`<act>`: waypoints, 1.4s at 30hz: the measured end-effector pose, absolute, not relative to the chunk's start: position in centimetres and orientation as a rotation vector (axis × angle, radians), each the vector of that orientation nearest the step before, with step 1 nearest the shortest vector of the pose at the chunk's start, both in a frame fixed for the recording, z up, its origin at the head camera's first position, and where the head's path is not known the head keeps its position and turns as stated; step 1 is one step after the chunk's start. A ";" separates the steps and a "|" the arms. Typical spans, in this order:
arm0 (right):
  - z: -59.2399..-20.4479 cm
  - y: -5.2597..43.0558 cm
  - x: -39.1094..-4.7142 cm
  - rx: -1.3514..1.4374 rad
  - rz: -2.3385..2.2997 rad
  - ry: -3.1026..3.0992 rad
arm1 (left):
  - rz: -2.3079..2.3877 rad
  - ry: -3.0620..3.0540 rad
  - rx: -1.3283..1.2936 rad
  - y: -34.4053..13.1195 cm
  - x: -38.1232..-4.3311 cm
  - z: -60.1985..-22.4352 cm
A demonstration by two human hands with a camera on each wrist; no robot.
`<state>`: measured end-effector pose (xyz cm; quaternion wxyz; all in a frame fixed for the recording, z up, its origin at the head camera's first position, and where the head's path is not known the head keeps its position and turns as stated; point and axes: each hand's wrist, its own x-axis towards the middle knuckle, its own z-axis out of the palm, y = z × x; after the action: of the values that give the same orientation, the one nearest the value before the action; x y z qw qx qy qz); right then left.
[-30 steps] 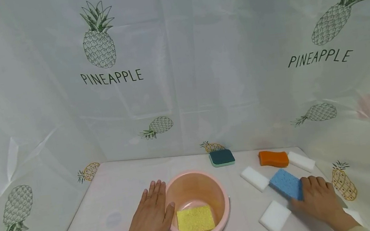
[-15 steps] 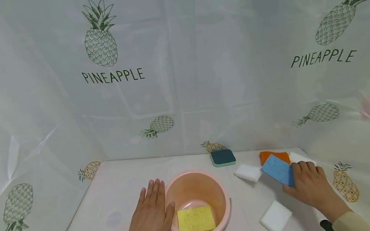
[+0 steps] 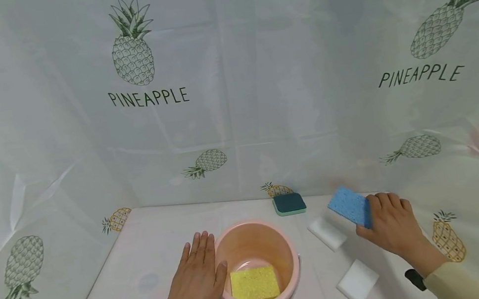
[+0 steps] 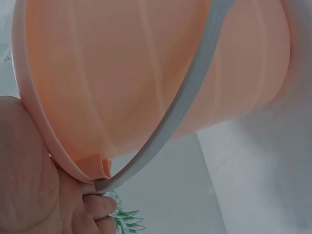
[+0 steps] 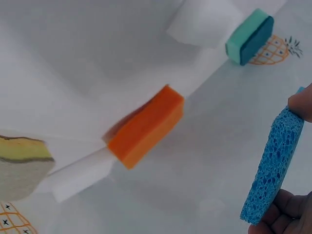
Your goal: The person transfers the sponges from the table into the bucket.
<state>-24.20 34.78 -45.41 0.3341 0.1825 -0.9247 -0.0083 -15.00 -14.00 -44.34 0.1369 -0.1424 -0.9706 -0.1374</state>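
Observation:
My right hand (image 3: 392, 223) grips a blue sponge (image 3: 349, 207) by its right end and holds it raised over the back right of the table. In the right wrist view its porous blue edge (image 5: 275, 163) shows between thumb and fingers. My left hand (image 3: 194, 274) lies along the left rim of a peach bucket (image 3: 295, 262), fingers straight and together, thumb reaching over the rim. A yellow sponge (image 3: 254, 285) lies inside the bucket. The left wrist view shows the palm against the rim, close to where the grey handle (image 4: 180, 105) joins it.
White sponges (image 3: 327, 232) (image 3: 357, 282) lie right of the bucket, a dark green sponge (image 3: 289, 203) behind it. The right wrist view shows an orange sponge (image 5: 146, 127), another white one (image 5: 80, 175) and a yellow and grey block (image 5: 24, 165). A pineapple-print sheet (image 3: 286, 89) hangs behind the table.
My right hand has lifted the blue sponge and carried it back and slightly left, now covering the orange sponge in the head view. One white sponge beside it shifted slightly. The left hand stayed put.

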 end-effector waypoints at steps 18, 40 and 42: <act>-40.3 22.4 -23.6 0.797 -0.110 -2.399 | -0.440 -2.828 -0.432 -14.0 -14.9 -44.4; -40.3 14.8 -22.5 1.049 -0.160 -2.465 | -0.446 -2.845 -0.418 -13.9 -14.9 -44.4; -40.5 14.4 -22.4 1.066 -0.153 -2.487 | -0.447 -2.842 -0.420 -13.9 -14.8 -44.4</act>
<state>-22.38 14.40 -40.50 0.2141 0.3844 -0.8963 -0.0552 -14.84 -13.92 -44.37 0.1169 -0.1434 -0.9708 -0.1526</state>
